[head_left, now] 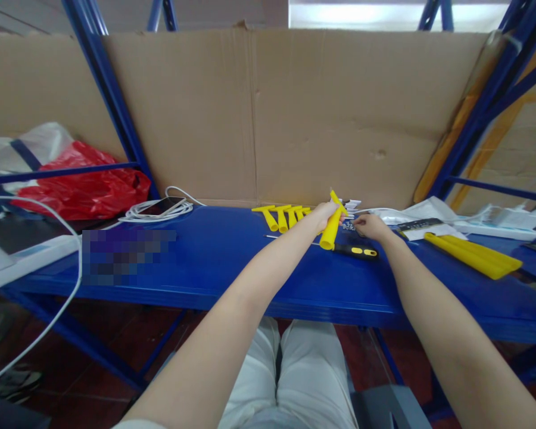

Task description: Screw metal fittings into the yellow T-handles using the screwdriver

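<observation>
My left hand (325,217) is closed around a yellow T-shaped plastic handle (331,230), held tilted above the blue tabletop (223,250). Its hollow round end points down toward me. Just to the right, the fingers of my right hand (368,226) are pinched together beside a small pile of shiny metal pieces (348,226), which look like screws. Whatever lies between those fingertips is hidden. A screwdriver (355,251) with a black and yellow grip lies in front of both hands, its shaft pointing left. Several similar yellow T-shaped handles (282,219) lie in a row left of my left hand.
Yellow tube-like pieces (473,255) and a power strip (495,229) lie to the right. A coiled white cable (156,208) and a red plastic bag (89,185) are at the left. Cardboard (295,119) walls off the back, between blue metal posts (111,101).
</observation>
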